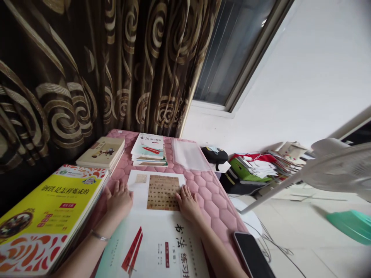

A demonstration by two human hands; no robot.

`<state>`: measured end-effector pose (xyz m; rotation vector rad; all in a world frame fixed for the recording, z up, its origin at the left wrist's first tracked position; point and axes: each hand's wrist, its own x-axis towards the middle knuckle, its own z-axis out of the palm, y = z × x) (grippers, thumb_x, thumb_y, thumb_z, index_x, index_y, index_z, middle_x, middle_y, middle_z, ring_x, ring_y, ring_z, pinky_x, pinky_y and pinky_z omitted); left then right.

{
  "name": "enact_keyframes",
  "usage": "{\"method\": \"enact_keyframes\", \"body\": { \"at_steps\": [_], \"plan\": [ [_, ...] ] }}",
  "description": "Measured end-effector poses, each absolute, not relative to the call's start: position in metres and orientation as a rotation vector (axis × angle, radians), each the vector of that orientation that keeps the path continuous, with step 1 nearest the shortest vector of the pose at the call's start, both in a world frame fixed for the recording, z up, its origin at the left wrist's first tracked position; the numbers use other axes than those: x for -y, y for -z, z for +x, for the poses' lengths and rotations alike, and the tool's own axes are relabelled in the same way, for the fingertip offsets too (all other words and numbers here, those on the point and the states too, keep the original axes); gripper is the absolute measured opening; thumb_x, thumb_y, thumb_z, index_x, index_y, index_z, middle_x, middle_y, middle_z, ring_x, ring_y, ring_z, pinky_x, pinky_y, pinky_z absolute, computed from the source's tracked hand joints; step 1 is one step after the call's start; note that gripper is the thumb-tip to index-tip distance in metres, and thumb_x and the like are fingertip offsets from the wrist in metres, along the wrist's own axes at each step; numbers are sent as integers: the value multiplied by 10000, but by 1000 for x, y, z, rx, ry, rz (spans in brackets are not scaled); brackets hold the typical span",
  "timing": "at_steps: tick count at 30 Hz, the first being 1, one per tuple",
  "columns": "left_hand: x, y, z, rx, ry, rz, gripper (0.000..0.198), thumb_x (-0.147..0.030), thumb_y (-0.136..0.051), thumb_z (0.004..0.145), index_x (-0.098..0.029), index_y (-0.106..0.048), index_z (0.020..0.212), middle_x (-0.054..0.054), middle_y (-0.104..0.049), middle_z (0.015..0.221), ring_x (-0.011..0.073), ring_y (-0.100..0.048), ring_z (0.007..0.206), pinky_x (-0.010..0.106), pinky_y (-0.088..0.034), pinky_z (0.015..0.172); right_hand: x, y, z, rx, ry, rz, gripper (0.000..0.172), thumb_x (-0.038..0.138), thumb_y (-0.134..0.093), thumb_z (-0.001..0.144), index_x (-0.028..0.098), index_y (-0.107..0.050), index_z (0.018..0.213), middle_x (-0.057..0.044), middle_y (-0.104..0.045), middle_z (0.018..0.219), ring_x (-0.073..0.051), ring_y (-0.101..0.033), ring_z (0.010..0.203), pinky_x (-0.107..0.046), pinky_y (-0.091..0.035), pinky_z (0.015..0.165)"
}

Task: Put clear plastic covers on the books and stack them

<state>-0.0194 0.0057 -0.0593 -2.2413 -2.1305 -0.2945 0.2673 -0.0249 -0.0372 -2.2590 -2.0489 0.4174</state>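
Head view, tilted well over to one side. Two bare forearms reaching in from the near edge, with the left hand (119,200) and the right hand (188,203) flat on a counter (214,200) under a quilted pink cover. Left fingers (117,187) open and gripping nothing, just beside the left edge of a white sheet (136,195). Right fingers (183,192) also open and flat, touching the right side of a brown panel of printed characters (162,192) on that sheet.

Sheet and panel lying between the hands, above a white calligraphy booklet (156,247) with a red brush mark on its cover, long axis running near to far. Impossible to tell whether sheet and booklet are joined. Right hand nearer the panel, left hand nearer the blank margin.

To the left, a thick yellow book (49,208) and a tan book (101,152) against a swirl-patterned curtain (87,65). Far along the counter, a stack of thin booklets (148,150) and a clear plastic sleeve (189,154). To the right, a black phone (251,255) at the counter's edge. Beyond, a white fan (336,166) and a pile of papers (255,166).
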Motion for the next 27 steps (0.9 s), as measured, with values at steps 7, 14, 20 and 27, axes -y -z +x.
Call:
{"method": "enact_keyframes", "body": {
  "at_steps": [7, 14, 20, 27],
  "plan": [
    [-26, 36, 69, 1864, 269, -2592, 587, -291, -265, 971, -91, -303, 1522, 138, -255, 1602, 307, -196, 1500, 671, -83, 1174, 23, 39, 265, 2053, -403, -2282, 632, 438, -200, 1024, 89, -249, 1548, -122, -164, 1619, -240, -112, 1510, -480, -92, 1213],
    [-56, 49, 76, 1875, 266, -2655, 583, -340, -266, 979, -119, -335, 1514, 123, -270, 1595, 311, -240, 1487, 663, -93, 1178, 23, 38, 269, 2056, -433, -2255, 655, 442, -198, 1021, 45, -244, 1540, -119, -159, 1619, -236, -87, 1512, -471, -96, 1219],
    [-61, 52, 50, 1902, 256, -2583, 586, -344, -241, 984, -128, -310, 1524, 108, -241, 1607, 295, -214, 1497, 673, -37, 1175, 9, 18, 238, 2077, -322, -2331, 659, 442, -261, 1015, 7, -313, 1509, -212, -246, 1583, -322, -192, 1490, -539, -86, 1203],
    [-63, 61, 49, 1893, 232, -2553, 566, -218, -263, 956, -284, -355, 1510, 53, -268, 1600, 247, -247, 1490, 639, -57, 1190, -38, 22, 168, 2324, -483, -1715, 667, 511, -165, 1021, 111, -274, 1543, -122, -249, 1600, -252, -160, 1503, -472, -117, 1214]
  ]
}}
